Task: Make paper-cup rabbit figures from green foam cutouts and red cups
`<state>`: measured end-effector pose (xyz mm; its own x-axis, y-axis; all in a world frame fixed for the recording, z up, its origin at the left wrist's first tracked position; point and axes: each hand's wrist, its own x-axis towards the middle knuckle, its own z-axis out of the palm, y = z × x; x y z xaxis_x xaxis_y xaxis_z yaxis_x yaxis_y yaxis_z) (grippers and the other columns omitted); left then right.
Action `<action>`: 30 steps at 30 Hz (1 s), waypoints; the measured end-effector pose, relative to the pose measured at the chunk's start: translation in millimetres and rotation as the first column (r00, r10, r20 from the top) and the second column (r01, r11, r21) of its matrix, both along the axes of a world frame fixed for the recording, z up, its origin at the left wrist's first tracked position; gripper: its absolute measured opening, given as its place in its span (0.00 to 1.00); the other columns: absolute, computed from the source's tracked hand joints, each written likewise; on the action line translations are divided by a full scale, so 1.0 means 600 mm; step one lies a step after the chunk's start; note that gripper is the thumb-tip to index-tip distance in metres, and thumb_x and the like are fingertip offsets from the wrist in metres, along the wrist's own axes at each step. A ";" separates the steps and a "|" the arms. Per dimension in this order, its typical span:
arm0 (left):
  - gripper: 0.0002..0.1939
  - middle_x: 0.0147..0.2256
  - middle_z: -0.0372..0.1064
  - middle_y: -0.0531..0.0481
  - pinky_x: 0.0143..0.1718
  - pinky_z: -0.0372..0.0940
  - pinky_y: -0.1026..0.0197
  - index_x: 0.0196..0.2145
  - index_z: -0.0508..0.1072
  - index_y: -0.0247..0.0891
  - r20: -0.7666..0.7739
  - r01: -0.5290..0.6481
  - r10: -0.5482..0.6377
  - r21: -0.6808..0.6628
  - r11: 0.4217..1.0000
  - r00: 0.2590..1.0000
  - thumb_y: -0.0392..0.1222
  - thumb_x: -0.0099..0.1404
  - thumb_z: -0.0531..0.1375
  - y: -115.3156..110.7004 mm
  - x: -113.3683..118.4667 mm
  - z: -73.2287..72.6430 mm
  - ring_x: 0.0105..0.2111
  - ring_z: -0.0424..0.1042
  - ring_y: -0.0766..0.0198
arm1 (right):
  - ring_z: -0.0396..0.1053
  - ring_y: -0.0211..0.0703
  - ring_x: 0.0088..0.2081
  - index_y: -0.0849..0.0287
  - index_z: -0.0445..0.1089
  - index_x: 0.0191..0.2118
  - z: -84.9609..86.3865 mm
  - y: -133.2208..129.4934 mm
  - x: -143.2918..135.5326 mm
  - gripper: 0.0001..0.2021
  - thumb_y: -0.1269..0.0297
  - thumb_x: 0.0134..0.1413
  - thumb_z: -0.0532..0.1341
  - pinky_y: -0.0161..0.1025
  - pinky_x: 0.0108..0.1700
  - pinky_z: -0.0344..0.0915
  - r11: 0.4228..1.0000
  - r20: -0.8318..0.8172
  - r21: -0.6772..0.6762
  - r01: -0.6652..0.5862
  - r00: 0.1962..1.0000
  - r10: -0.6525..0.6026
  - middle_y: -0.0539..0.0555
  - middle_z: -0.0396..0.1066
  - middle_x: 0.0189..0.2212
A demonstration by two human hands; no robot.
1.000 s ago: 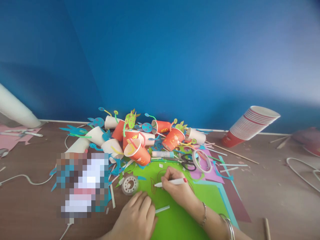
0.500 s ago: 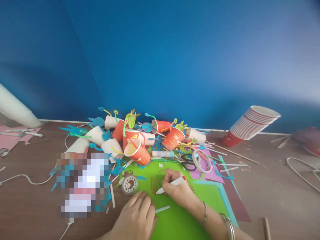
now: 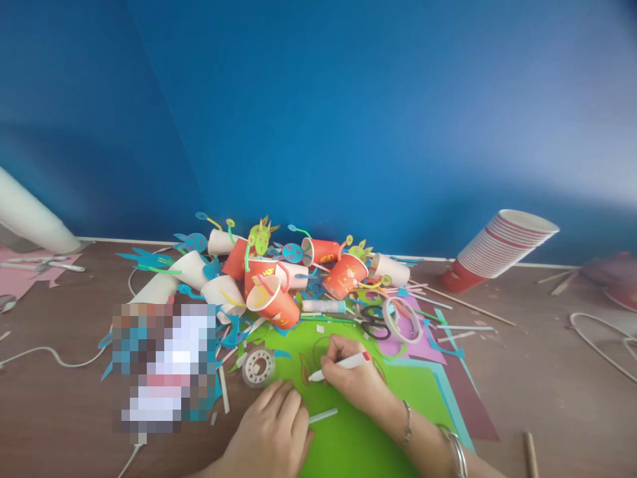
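My right hand [image 3: 351,372] grips a white marker with a red end [image 3: 354,360], its tip touching a green paper sheet [image 3: 413,398]. Red curved outlines [image 3: 304,366] are drawn on the sheet around the tip. Lying flat across the sheet's left edge is my left hand [image 3: 279,425], fingers stretched forward and close together. A short pale straw piece [image 3: 323,416] sticks out beside its fingers; the straw's other end is hidden. Just ahead of the left fingertips sits a roll of clear tape [image 3: 259,368].
Decorated paper cups [image 3: 276,305] crowd the back, near a glue stick [image 3: 323,307], black scissors [image 3: 374,323] and a white tape ring [image 3: 402,320]. A tilted cup stack [image 3: 497,252] stands at right. A blurred-out device [image 3: 172,368] with a cable lies left. A blue wall [image 3: 348,119] rises behind.
The marker tip has shifted slightly left and up along the red outline, with my right hand following. My left hand stays in place.
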<state>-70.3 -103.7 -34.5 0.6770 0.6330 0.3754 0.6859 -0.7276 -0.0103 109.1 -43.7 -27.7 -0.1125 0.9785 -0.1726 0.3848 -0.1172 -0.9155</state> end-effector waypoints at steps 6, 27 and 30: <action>0.06 0.33 0.73 0.45 0.44 0.65 0.55 0.35 0.71 0.34 -0.006 0.008 -0.008 0.008 1.000 1.000 0.36 0.61 0.55 0.000 -0.001 -0.001 0.36 0.71 0.55 | 0.53 0.34 0.17 0.54 0.55 0.18 -0.008 0.002 0.003 0.08 0.68 0.41 0.55 0.32 0.19 0.48 0.999 -0.031 -0.037 -0.013 0.999 0.012 0.44 0.58 0.12; 0.07 0.33 0.73 0.45 0.44 0.65 0.55 0.35 0.72 0.34 0.005 0.003 -0.003 -0.004 1.000 1.000 0.36 0.62 0.55 0.001 -0.001 -0.001 0.36 0.71 0.55 | 0.57 0.35 0.15 0.54 0.56 0.19 -0.017 -0.003 0.010 0.07 0.64 0.42 0.55 0.33 0.19 0.53 0.995 -0.095 -0.026 0.094 0.991 -0.096 0.45 0.62 0.11; 0.07 0.33 0.73 0.45 0.44 0.65 0.55 0.35 0.72 0.34 -0.010 0.006 -0.006 -0.004 1.000 1.000 0.37 0.62 0.55 0.001 -0.001 -0.001 0.36 0.71 0.55 | 0.57 0.35 0.16 0.54 0.56 0.18 -0.021 -0.004 0.011 0.07 0.67 0.40 0.55 0.33 0.20 0.53 0.997 -0.007 -0.001 0.080 0.997 -0.080 0.44 0.60 0.11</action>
<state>-71.1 -103.2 -35.2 0.6844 0.6305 0.3661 0.6815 -0.7317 -0.0139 115.6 -46.0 -40.3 -0.0348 0.9844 -0.1724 0.3673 -0.1479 -0.9183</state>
